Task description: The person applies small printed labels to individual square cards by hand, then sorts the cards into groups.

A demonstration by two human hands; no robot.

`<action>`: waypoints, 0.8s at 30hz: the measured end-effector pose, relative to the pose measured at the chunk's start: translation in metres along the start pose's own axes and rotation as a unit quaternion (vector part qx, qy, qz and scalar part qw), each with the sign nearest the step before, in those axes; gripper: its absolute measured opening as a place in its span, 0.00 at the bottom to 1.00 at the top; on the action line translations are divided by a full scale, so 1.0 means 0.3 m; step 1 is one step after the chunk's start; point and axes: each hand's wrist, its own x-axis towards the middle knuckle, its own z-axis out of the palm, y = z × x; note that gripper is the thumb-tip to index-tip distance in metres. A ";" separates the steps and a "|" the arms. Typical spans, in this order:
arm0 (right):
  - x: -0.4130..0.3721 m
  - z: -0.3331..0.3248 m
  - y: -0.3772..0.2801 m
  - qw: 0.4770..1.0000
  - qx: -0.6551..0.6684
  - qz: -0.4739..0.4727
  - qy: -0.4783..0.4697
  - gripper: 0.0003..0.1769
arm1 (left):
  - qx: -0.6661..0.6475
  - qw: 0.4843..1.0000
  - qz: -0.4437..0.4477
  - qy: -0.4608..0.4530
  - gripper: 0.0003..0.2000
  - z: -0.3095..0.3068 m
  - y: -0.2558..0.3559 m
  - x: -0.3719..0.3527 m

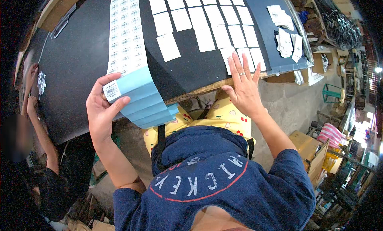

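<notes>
Label strip and white cards on a dark work surface, viewed from above. The label strip (127, 31), printed in columns, lies along the surface (79, 71); its near end shows a blue backing (141, 97) with crosswise creases, which hangs beyond the near edge. The left grip (99, 113) is closed on the side of this backing, thumb on top and fingers around the margin. Beside the thumb sits a single printed label (111, 91); whether it is fully free of the backing is hard to judge at this angle. The right grip (246, 92) is released, its fingers spread and laid over the nearest white cards (204, 39), which are set out in rows with dark gaps between some of them. Further to the right lie loose card piles (284, 41), unevenly stacked.

Handling, as judged from appearance: the strip should be light and limp, bending readily at its creases, with the hanging length apt to swing or drag. It is best held by the bare blue margin, close to the label in use, with the thumb clear of any adhesive. A single label would be thin, prone to curl and liable to cling to skin, so a light pinch at one corner suits it. The cards appear flat and somewhat stiffer, yet light enough to slide; fingertips pressed near an edge would steady them without creasing.
</notes>
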 end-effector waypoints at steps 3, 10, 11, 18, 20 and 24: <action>0.001 -0.013 -0.002 1.000 -0.027 0.011 -0.009 0.43 | 0.003 1.000 0.004 0.000 0.25 0.002 0.002 0.011; 0.011 -0.032 -0.018 0.998 -0.061 0.020 -0.009 0.39 | -0.005 1.000 -0.004 0.009 0.30 0.033 -0.002 0.014; 0.014 -0.039 -0.014 0.998 -0.059 0.020 -0.019 0.38 | -0.017 1.000 0.006 0.008 0.31 0.046 0.005 0.013; 0.041 -0.059 0.015 0.984 0.143 -0.007 0.109 0.25 | -0.018 1.000 -0.005 0.005 0.22 0.021 0.003 0.002; 0.082 -0.106 -0.042 0.980 0.156 -0.024 0.124 0.24 | -0.037 0.999 0.003 0.002 0.21 0.019 -0.005 0.001; 0.195 -0.204 -0.241 0.922 0.358 -0.097 0.114 0.25 | -0.020 0.999 0.025 0.006 0.21 0.041 -0.013 0.006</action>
